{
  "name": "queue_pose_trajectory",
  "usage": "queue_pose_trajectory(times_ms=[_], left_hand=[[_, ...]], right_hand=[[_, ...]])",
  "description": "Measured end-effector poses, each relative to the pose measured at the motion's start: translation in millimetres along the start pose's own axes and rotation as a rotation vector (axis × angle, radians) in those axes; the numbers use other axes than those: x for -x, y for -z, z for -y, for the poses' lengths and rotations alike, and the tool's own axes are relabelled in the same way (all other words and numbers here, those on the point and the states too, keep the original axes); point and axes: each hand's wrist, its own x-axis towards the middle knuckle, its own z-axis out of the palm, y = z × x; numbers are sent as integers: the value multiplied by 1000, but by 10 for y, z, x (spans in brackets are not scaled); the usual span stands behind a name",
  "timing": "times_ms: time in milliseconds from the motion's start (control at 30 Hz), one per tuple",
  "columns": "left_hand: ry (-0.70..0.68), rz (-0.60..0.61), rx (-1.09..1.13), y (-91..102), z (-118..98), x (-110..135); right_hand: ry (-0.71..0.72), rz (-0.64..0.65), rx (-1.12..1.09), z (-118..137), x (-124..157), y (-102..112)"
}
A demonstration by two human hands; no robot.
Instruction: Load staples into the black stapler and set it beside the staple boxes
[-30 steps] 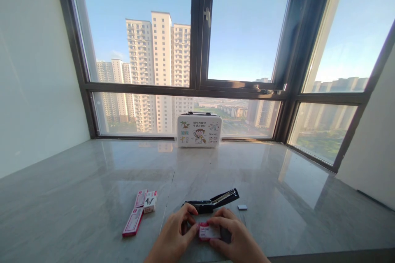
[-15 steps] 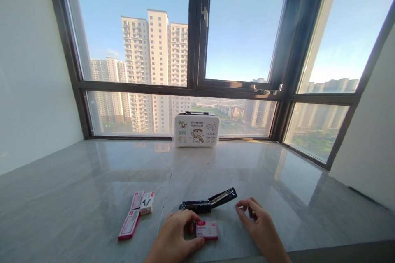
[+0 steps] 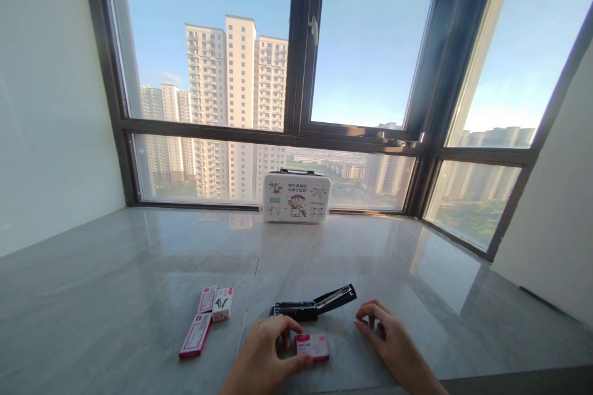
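My left hand [image 3: 265,349] grips the left end of a small pink-and-white staple box [image 3: 313,347] between thumb and fingers, on the grey stone sill. To its right, my right hand [image 3: 386,336] is closed in a loose pinch just above the surface. A tiny thing shows at its thumb tip, too small to make out. Behind both hands lies a black stapler [image 3: 296,310], swung open, with its upper arm slanting up to the right. My left fingers are close to the stapler's near side; whether they touch it I cannot tell.
On the left lie two flat pink-and-white boxes [image 3: 195,335], end to end. A small white box [image 3: 223,303] with a stapler picture stands against them. A white cartoon-printed case [image 3: 297,199] stands at the back, by the window frame [image 3: 208,131].
My right thumb and index fingertips have moved slightly apart, with the thumb lower. My left hand still grips the staple box. The view has tilted a little.
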Motion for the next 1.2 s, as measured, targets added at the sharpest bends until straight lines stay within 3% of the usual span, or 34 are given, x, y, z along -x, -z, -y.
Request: queue_pose_trajectory(times_ms=[100, 200, 300, 400, 567, 767, 967, 1100, 1200], left_hand=[[14, -197, 54, 89, 100, -25], [-21, -346, -60, 205, 208, -87], [-32, -231, -151, 265, 249, -141], [-15, -151, -135, 267, 236, -162], [23, -145, -92, 255, 263, -163], [23, -171, -90, 255, 301, -167], [35, -168, -68, 260, 288, -181], [18, -178, -49, 255, 273, -178], [22, -177, -58, 256, 265, -173]], right_hand=[[8, -12, -93, 206, 39, -124], [74, 6, -172, 578, -19, -279], [164, 45, -188, 966, -221, -450], [192, 79, -128, 1181, -501, -612], [243, 223, -65, 1176, -793, -806], [276, 275, -51, 1171, -797, -884], [221, 163, 140, 1249, -692, -768], [261, 213, 213, 1320, -528, -646], [217, 183, 107, 1115, -346, -517]])
